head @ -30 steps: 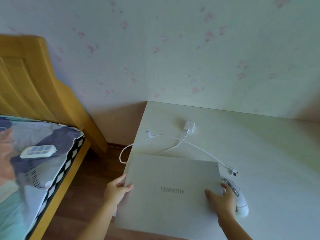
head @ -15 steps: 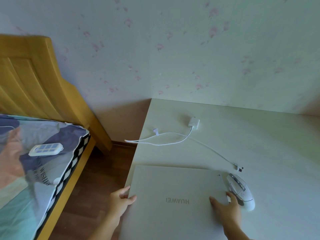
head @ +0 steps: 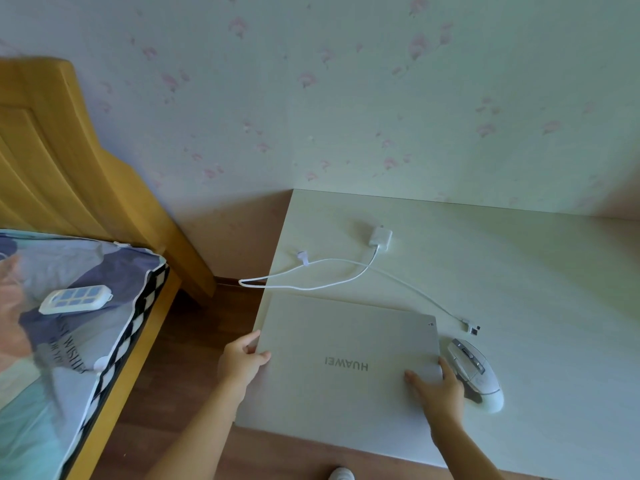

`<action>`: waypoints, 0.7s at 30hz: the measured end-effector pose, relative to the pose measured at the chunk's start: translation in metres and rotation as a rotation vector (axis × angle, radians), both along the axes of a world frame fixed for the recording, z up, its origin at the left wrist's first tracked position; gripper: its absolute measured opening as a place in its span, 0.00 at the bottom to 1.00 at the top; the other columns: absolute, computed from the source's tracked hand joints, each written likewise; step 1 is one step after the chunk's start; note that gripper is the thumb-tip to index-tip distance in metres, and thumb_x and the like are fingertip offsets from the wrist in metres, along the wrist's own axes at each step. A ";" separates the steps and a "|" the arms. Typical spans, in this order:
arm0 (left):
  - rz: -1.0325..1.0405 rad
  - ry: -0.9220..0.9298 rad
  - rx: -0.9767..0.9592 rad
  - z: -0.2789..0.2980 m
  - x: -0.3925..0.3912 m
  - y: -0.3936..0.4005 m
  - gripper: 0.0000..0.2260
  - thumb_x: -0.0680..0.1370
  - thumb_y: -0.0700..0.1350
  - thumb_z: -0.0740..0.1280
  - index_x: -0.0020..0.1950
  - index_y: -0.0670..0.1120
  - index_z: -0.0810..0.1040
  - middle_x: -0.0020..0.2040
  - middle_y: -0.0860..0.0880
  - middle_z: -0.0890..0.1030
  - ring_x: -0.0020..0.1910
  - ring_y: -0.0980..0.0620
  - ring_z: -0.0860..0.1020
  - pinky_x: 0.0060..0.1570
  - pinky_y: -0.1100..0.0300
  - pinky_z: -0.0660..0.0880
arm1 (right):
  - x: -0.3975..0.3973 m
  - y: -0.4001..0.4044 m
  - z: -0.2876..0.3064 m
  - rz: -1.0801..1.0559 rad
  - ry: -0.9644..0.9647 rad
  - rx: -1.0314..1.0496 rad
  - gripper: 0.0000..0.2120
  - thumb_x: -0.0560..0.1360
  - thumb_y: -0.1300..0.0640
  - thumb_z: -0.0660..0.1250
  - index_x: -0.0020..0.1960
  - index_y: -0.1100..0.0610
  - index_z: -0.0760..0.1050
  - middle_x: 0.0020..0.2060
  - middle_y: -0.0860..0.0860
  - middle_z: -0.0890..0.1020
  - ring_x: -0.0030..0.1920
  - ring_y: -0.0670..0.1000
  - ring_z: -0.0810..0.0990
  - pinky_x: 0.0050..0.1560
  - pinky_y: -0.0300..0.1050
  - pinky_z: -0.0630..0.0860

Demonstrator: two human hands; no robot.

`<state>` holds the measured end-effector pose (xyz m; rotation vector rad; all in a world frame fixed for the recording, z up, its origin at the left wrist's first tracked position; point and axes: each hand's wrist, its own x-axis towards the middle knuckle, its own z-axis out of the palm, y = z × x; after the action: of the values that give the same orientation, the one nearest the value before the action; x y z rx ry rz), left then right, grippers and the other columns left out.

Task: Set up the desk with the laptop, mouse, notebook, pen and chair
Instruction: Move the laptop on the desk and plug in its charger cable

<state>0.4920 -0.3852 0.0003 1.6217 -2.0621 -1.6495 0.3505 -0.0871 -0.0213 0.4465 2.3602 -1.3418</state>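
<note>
A closed silver laptop lies flat at the near left corner of the white desk, logo upside down to me. My left hand grips its left edge, thumb on the lid. My right hand holds the right edge, with the thumb spread on the lid and the fingers at the side. A white mouse sits on the desk just right of that hand, touching or nearly touching it. No notebook, pen or chair is in view.
A white charger and its cable lie behind the laptop, one loop hanging off the desk's left edge. A bed with a yellow wooden headboard and a white remote stands left. Wooden floor lies between bed and desk.
The laptop has slid toward me, off the cable it partly covered, and now lies clear of it. The cable loop has flattened. More of the mouse shows beside my right hand.
</note>
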 end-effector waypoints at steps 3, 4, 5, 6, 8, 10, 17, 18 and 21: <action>0.006 0.006 -0.012 0.000 -0.007 0.001 0.25 0.72 0.37 0.74 0.68 0.45 0.75 0.64 0.45 0.78 0.61 0.45 0.77 0.54 0.55 0.75 | -0.003 0.000 -0.001 0.011 0.045 -0.021 0.35 0.63 0.51 0.77 0.68 0.50 0.70 0.59 0.54 0.78 0.57 0.56 0.77 0.59 0.58 0.75; 0.001 0.006 -0.027 0.000 -0.009 0.002 0.25 0.72 0.39 0.75 0.68 0.45 0.75 0.64 0.45 0.78 0.61 0.45 0.77 0.55 0.54 0.74 | -0.003 0.000 0.001 0.021 0.055 -0.023 0.33 0.64 0.50 0.76 0.67 0.50 0.70 0.57 0.53 0.79 0.57 0.55 0.78 0.58 0.58 0.76; -0.009 -0.001 -0.050 0.001 -0.010 0.003 0.25 0.73 0.42 0.74 0.69 0.45 0.74 0.64 0.45 0.78 0.61 0.45 0.77 0.56 0.54 0.74 | -0.004 0.000 0.004 0.030 0.066 -0.022 0.32 0.65 0.51 0.75 0.67 0.50 0.71 0.57 0.52 0.80 0.56 0.55 0.78 0.57 0.57 0.76; -0.019 -0.007 -0.075 0.001 -0.011 0.004 0.25 0.73 0.44 0.74 0.69 0.45 0.73 0.65 0.45 0.78 0.62 0.45 0.77 0.57 0.54 0.74 | -0.005 -0.001 0.008 0.040 0.077 -0.019 0.31 0.66 0.53 0.75 0.67 0.50 0.71 0.56 0.52 0.81 0.55 0.54 0.79 0.56 0.55 0.77; -0.049 -0.006 -0.121 0.002 -0.015 0.005 0.26 0.74 0.47 0.73 0.71 0.46 0.72 0.66 0.45 0.77 0.63 0.46 0.76 0.59 0.52 0.73 | -0.007 -0.001 0.013 0.064 0.085 0.000 0.31 0.69 0.57 0.72 0.70 0.52 0.68 0.59 0.53 0.79 0.58 0.56 0.77 0.57 0.53 0.75; -0.105 0.000 -0.190 0.004 -0.023 0.009 0.26 0.74 0.47 0.72 0.71 0.47 0.71 0.68 0.46 0.76 0.65 0.46 0.74 0.62 0.51 0.72 | -0.009 -0.003 0.016 0.100 0.091 0.036 0.33 0.71 0.59 0.71 0.73 0.55 0.64 0.65 0.54 0.76 0.64 0.57 0.73 0.62 0.54 0.71; -0.191 0.269 -0.502 0.035 -0.104 0.042 0.11 0.73 0.43 0.71 0.55 0.49 0.80 0.52 0.55 0.80 0.53 0.53 0.78 0.52 0.59 0.73 | -0.030 -0.011 0.037 0.276 0.211 0.115 0.26 0.73 0.60 0.69 0.70 0.55 0.68 0.67 0.54 0.72 0.68 0.56 0.69 0.66 0.52 0.67; -0.208 0.288 -0.490 0.038 -0.122 0.046 0.10 0.74 0.44 0.71 0.54 0.49 0.79 0.52 0.55 0.80 0.53 0.54 0.78 0.51 0.59 0.73 | -0.039 -0.011 0.041 0.297 0.242 0.126 0.25 0.73 0.60 0.69 0.69 0.55 0.69 0.66 0.53 0.73 0.67 0.55 0.70 0.65 0.52 0.67; -0.327 0.244 -0.413 0.038 -0.183 0.054 0.14 0.74 0.49 0.70 0.59 0.49 0.77 0.56 0.52 0.79 0.57 0.51 0.77 0.54 0.55 0.73 | -0.072 -0.009 0.045 0.338 0.312 0.154 0.22 0.72 0.62 0.68 0.66 0.55 0.72 0.64 0.54 0.74 0.65 0.56 0.71 0.63 0.49 0.67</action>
<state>0.3086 -0.3308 0.0387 0.9513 -2.4167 -1.2871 0.2782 -0.0964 0.0241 -0.1315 2.6503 -1.1424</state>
